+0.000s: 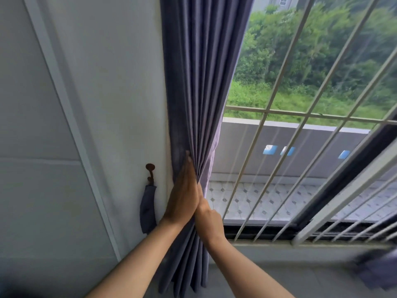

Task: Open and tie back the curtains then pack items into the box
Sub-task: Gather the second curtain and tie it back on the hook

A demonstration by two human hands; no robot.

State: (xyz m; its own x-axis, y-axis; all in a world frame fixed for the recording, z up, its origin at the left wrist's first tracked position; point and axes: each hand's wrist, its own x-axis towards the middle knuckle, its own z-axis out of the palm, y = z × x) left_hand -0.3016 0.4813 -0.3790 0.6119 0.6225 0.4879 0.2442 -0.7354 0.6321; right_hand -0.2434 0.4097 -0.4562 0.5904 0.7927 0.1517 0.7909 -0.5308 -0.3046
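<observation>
A blue-grey curtain [199,82] hangs gathered into folds at the left side of the window. My left hand [182,196] lies flat against the gathered folds from the left, fingers straight and pointing up. My right hand [209,218] presses in from the right, its fingers tucked behind the fabric and partly hidden. Between the two hands the curtain is pinched into a narrow bundle. On the wall to the left, a brown hook [150,172] carries a matching fabric tieback [147,209] that hangs loose.
White window bars [279,125] and a sliding frame [343,194] fill the right side, with a tiled ledge and greenery outside. A white wall panel [64,125] is on the left. Another piece of blue-grey fabric [376,269] shows blurred at the lower right.
</observation>
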